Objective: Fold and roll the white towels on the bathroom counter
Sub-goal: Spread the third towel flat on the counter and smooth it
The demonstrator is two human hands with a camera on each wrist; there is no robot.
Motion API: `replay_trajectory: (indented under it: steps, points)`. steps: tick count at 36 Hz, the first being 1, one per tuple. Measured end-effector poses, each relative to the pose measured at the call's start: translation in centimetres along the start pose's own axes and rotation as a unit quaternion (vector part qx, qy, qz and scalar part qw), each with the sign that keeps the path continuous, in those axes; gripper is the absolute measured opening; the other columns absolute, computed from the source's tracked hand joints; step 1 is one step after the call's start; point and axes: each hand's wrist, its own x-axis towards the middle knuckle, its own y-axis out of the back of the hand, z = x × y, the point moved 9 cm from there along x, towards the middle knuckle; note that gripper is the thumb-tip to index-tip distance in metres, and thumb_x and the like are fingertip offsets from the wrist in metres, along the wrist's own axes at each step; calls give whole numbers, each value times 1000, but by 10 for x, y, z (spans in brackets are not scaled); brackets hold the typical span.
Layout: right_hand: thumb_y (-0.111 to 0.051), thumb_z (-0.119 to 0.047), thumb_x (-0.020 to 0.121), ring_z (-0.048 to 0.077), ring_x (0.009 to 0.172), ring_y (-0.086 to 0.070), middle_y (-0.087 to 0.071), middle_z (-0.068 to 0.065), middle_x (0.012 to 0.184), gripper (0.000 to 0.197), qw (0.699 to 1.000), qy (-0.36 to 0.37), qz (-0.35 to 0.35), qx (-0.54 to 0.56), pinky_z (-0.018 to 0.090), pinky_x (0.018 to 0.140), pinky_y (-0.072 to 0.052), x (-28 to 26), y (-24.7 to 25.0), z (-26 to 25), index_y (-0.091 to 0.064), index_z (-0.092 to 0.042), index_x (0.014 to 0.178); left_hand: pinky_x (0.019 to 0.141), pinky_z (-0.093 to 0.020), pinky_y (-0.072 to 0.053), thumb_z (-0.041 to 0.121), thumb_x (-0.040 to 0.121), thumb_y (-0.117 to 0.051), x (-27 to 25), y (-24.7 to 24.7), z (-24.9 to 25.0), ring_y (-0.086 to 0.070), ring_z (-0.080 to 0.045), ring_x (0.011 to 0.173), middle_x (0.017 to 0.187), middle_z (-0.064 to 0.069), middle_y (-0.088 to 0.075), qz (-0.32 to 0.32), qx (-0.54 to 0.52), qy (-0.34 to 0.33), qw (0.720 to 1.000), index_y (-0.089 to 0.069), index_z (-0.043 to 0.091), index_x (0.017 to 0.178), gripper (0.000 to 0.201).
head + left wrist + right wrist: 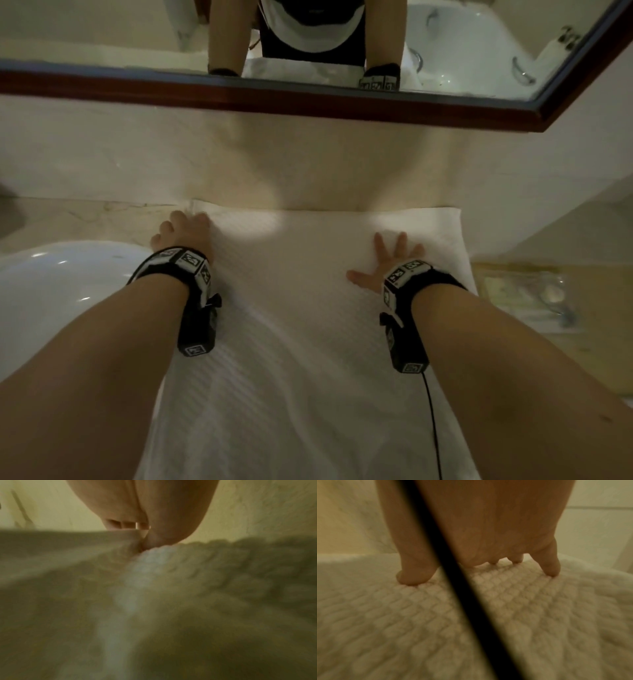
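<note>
While two hands (left hand (186, 229) gripping, right hand (387, 263) flat) work, one towel (308, 325) lies spread.

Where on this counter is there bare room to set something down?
Bare counter lies between the wall and the sink, left of the towel. The right side is crowded by a clear packet.

White towel (301, 308) is waffle-textured matt cloth; mirror frame (274, 99) glossy dark wood.
</note>
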Motion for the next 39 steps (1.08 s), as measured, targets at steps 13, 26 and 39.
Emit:
replay_trajectory:
  steps: [13, 26, 39]
  points:
    - [-21, -88, 72, 29, 141, 29, 37, -6, 150, 100, 999, 17, 43, 26, 65, 110, 8, -2, -3, 24, 26, -36, 144, 119, -41, 8, 67, 91, -18, -18, -43, 36, 17, -25, 145, 156, -3, 22, -110, -24, -40, 993, 12, 25, 151, 79]
    - [-35, -85, 73, 35, 144, 16, 30, -4, 154, 103, 989, -54, 53, 126, 51, 118, 1, 30, 25, 86, 20, -38, 146, 116, -57, -3, 87, 62, -45, 3, -33, 27, 18, -46, 140, 151, -8, 35, -173, 34, -54, 983, 22, 47, 142, 111]
    - [-31, -74, 85, 33, 143, 20, 30, -1, 154, 88, 994, 106, 21, -3, 59, 115, -2, -25, 10, -10, 18, -34, 147, 115, -53, -1, 71, 80, -47, -72, -38, 75, 17, -41, 142, 153, -11, 29, -209, 35, -108, 971, 21, 34, 146, 102]
